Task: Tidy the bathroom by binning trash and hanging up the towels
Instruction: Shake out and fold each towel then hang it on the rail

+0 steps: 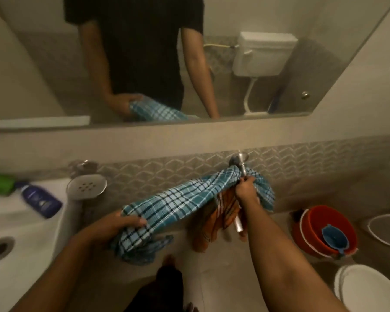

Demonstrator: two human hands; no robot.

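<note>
Under the wide wall mirror (pixel 279 70) and beside the smooth white basin (pixel 20 244), it's the hanging step in full swing: the blue checked towel (pixel 178 203), a soft woven cotton by the look of it, stretches across between both hands towards the slim steel towel bar (pixel 241 176) jutting from the chevron-tiled wall. The left hand (pixel 124 226) is closed tight around the bunched lower end, while the right hand (pixel 245 188) pinches the far end right up at the bar, above an orange patterned cloth (pixel 223 212) already dangling there. Next, I'd say, the towel needs draping over the bar and spreading flat so it hangs without slipping.
</note>
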